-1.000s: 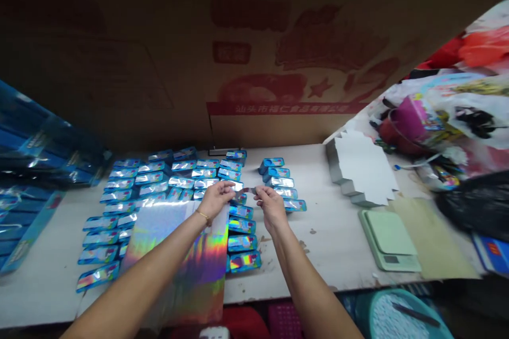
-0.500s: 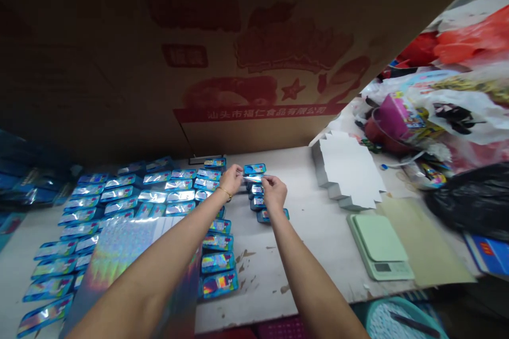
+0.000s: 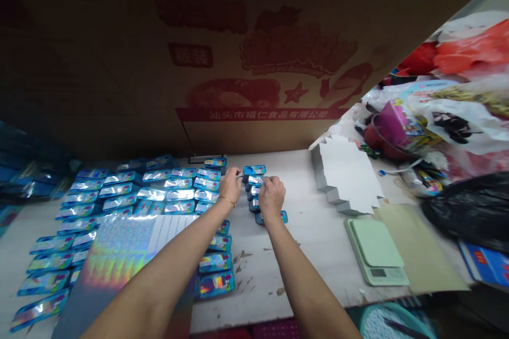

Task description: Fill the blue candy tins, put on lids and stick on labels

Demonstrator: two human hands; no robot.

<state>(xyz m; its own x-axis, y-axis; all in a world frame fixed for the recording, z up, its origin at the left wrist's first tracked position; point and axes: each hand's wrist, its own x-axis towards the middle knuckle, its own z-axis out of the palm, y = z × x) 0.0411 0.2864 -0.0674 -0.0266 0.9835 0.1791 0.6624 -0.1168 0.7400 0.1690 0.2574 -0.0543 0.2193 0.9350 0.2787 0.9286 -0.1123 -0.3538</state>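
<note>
Small blue boxes with shiny labels [image 3: 253,170] stand in a short column mid-table. My left hand [image 3: 230,185], with a thin bracelet at the wrist, is at the left end of the second box [image 3: 254,180], thumb and fingers pinched together. At that box's right end is my right hand [image 3: 272,196], its fingers closed and bent down over the edge. Whatever lies between the fingertips of either hand is too small to make out. Under my left forearm lies a holographic sheet [image 3: 119,254] with pale strips along its upper part.
Rows of labelled blue boxes [image 3: 180,194] fill the left. A large printed carton [image 3: 254,137] walls off the back. To the right are stacked white cut-out cards [image 3: 345,172], a green scale [image 3: 376,246], a black bag [image 3: 473,212] and a tub of pellets [image 3: 389,323].
A shiny strip stretched between my two hands has come down to the second box, where a shiny label now shows. Both hands moved slightly lower, and the view shifted a little.
</note>
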